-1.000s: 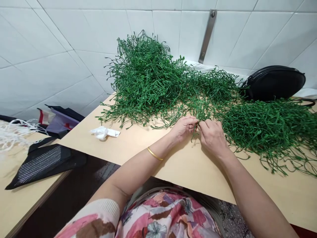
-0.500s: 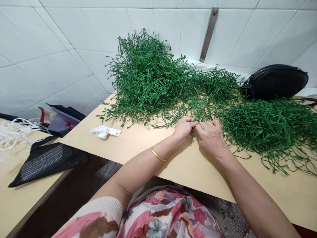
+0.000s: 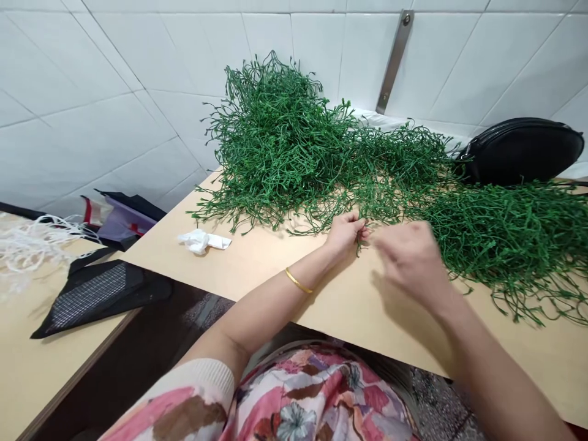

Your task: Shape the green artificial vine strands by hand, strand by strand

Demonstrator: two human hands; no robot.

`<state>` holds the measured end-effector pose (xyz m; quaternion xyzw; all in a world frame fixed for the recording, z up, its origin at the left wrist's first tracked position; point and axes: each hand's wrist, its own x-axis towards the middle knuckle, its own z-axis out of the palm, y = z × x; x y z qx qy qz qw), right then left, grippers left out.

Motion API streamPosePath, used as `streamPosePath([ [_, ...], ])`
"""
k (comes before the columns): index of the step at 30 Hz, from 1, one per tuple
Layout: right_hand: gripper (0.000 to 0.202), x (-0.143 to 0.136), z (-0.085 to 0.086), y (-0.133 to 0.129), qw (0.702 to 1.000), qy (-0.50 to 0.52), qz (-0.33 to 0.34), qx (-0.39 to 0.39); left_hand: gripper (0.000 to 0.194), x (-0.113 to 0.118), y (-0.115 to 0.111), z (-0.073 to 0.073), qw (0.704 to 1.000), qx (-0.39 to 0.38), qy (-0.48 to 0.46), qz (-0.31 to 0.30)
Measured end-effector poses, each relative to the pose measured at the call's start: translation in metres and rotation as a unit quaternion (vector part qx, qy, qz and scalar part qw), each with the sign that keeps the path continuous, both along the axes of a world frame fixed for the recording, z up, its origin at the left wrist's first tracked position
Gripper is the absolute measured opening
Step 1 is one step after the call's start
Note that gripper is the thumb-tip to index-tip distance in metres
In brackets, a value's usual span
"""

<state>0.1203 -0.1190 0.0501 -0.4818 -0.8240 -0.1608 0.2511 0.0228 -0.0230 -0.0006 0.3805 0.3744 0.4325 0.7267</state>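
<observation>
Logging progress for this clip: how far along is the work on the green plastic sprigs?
Done: cannot tell; no separate finished pile shows. In hand: the left hand pinches one thin green plastic sprig at the heap's edge; the right hand is blurred beside it, its grip unclear. Left: the large tangled heap of green plastic sprigs covers the far side of the light wooden table.

Green sprigs [image 3: 321,153] everywhere past the hands

Pale wood table [image 3: 257,269], black bag [image 3: 519,150], white tiles [image 3: 114,92], gold bangle [image 3: 298,283], pink floral top [image 3: 294,398].

green stems [image 3: 294,141]: matt plastic | table [image 3: 285,275]: smooth wood | wall [image 3: 114,73]: glossy tile
</observation>
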Motion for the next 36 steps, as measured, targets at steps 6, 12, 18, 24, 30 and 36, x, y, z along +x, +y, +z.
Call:
streamPosePath([
  [6, 0.028, 0.105, 0.035, 0.016, 0.934, -0.032, -0.351, 0.065, 0.018, -0.008, 0.004, -0.004, 0.997, -0.002, -0.017, -0.07],
  [12, 0.025, 0.084, 0.015, 0.012, 0.964, 0.009, -0.236, 0.126, 0.016, -0.009, 0.006, -0.002, 0.995, -0.008, -0.009, -0.101],
  [18, 0.021, 0.019, -0.032, 0.022, 0.999, -0.043, -0.007, 0.023, 0.015, -0.011, 0.006, -0.005, 0.991, 0.002, -0.047, -0.122],
  [24, 0.022, 0.024, -0.051, 0.036, 0.997, -0.027, -0.059, 0.042, 0.017, -0.013, 0.008, -0.006, 0.986, 0.02, -0.061, -0.153],
  [30, 0.013, 0.032, -0.05, 0.038, 0.957, 0.279, -0.066, -0.033, 0.01, -0.011, -0.001, 0.0, 0.995, 0.032, -0.008, -0.09],
  [36, 0.014, 0.038, -0.044, 0.037, 0.712, 0.653, -0.018, -0.258, 0.035, -0.009, -0.004, 0.0, 0.988, 0.133, 0.016, -0.077],
])
